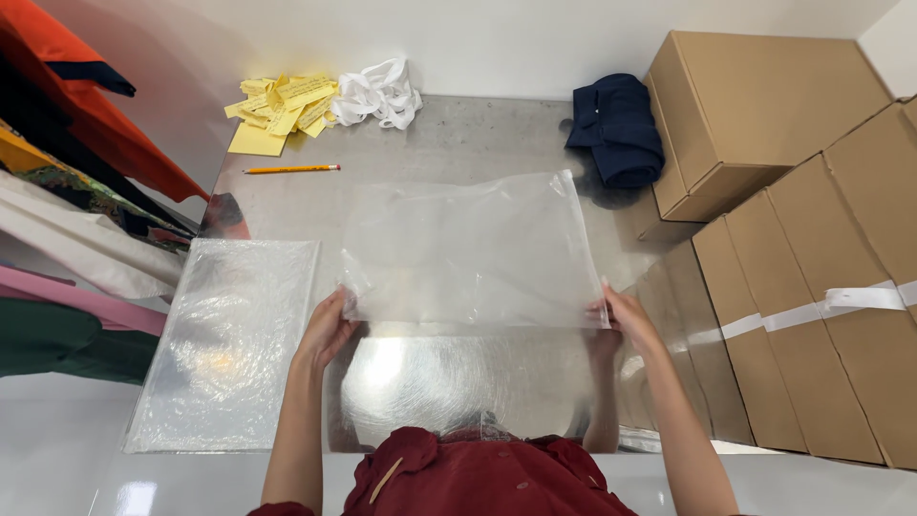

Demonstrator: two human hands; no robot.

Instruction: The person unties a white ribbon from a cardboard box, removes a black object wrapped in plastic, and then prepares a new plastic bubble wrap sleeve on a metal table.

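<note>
I am holding the clear plastic bag (473,250) flat over the metal table (458,143), left hand (328,330) and right hand (626,320) pinching its near corners; opening its mouth seems next.

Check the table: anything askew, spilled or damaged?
Nothing looks damaged or spilled. The clear bag held by the left hand and right hand is wrinkled but whole. The yellow slips lie in a loose heap at the far edge.
</note>
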